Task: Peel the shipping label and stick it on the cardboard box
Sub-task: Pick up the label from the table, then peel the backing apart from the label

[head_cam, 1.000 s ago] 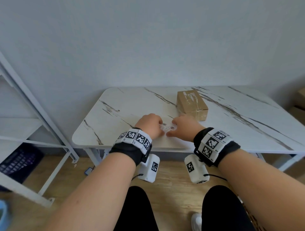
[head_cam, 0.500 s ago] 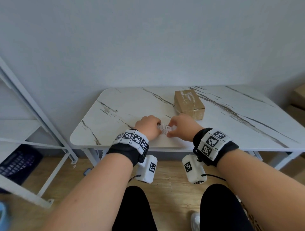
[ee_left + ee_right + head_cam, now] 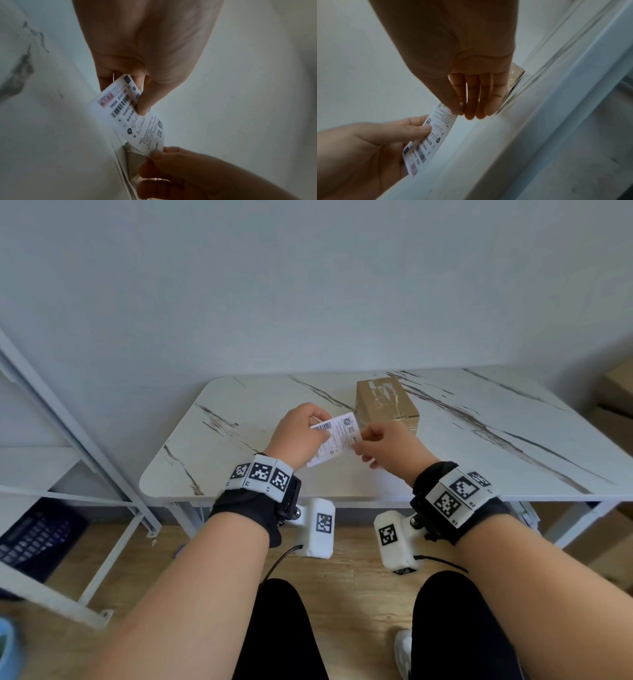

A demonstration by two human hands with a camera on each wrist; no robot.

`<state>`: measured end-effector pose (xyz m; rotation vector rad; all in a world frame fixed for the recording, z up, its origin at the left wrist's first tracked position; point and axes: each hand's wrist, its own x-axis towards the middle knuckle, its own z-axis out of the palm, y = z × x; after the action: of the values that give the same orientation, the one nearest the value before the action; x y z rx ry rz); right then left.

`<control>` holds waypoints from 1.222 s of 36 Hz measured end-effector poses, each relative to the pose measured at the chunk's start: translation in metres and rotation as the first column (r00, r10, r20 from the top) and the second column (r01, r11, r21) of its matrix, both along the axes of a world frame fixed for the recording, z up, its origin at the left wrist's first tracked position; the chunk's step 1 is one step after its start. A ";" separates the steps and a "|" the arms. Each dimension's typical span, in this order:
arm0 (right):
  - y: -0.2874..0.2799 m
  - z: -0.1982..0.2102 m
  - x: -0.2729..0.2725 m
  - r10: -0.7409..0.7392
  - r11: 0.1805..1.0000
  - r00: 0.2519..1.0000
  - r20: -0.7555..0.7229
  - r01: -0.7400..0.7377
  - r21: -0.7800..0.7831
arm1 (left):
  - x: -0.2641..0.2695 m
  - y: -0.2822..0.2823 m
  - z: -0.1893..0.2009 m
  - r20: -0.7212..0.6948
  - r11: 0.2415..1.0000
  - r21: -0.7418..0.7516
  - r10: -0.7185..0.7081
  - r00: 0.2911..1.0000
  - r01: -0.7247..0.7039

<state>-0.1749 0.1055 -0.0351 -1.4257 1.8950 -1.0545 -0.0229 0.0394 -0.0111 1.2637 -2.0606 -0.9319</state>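
Head camera: both hands lift a white printed shipping label point(image 3: 334, 438) above the marble-patterned white table point(image 3: 513, 460), just in front of the small brown cardboard box point(image 3: 387, 402).
Left hand point(image 3: 301, 436) pinches the barcode end, right hand point(image 3: 387, 446) the far corner; peeling should go best slowly from that corner, keeping the label flat and the adhesive off the fingers point(image 3: 471, 108).

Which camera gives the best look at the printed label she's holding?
The left wrist view: the shipping label fills the middle, barcode and a pink stamp facing the lens, though blurred. The head view shows it small between the left hand and right hand. The right wrist view catches it edge-on.
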 end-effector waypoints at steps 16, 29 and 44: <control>0.016 0.003 -0.006 -0.038 0.997 0.981 0.188 0.049 -0.056 | -0.006 0.002 -0.003 -0.077 0.998 0.040 0.042 0.996 -0.039; 0.010 0.001 -0.006 -0.020 0.998 0.983 0.184 0.030 -0.050 | -0.017 0.012 -0.014 0.124 0.897 -0.438 0.120 0.985 -0.054; 0.006 -0.016 -0.007 0.035 0.999 0.972 0.234 -0.029 -0.030 | -0.022 0.026 -0.033 0.038 0.963 -0.269 -0.004 0.999 0.014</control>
<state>-0.1816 0.1118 -0.0512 -1.2789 1.6904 -1.1807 -0.0450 0.0657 -0.0439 1.1339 -2.1380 -0.6096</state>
